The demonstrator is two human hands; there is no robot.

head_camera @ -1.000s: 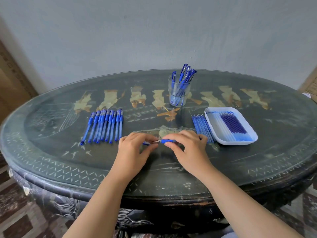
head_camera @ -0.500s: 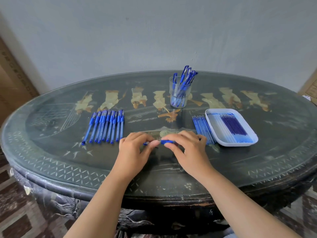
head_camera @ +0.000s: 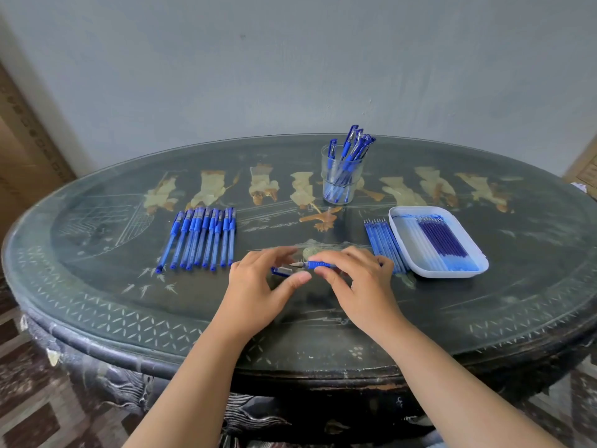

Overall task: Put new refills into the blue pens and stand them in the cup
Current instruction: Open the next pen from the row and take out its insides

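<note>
My right hand (head_camera: 361, 286) pinches a blue pen (head_camera: 318, 265) by its grip, metal tip pointing left. Just left of and below that tip my left hand (head_camera: 258, 286) pinches the pen's clear-blue cap (head_camera: 280, 270) between thumb and fingers; cap and pen are apart. Both hands hover low over the table's near middle. A clear cup (head_camera: 342, 181) with several blue pens standing in it is at the back centre. Several capped blue pens (head_camera: 203, 237) lie in a row to the left. Dark blue refills (head_camera: 442, 240) lie in a white tray (head_camera: 452, 275) on the right.
A row of thin light-blue tubes (head_camera: 382, 244) lies between my right hand and the tray. The dark oval table (head_camera: 484, 318) has a glass top and a carved rim. A grey wall stands close behind; cardboard shows at the far left and right edges.
Half a second ago cap and pen formed one blue line between my hands. Now the cap sits lower and left of the bare metal tip.
</note>
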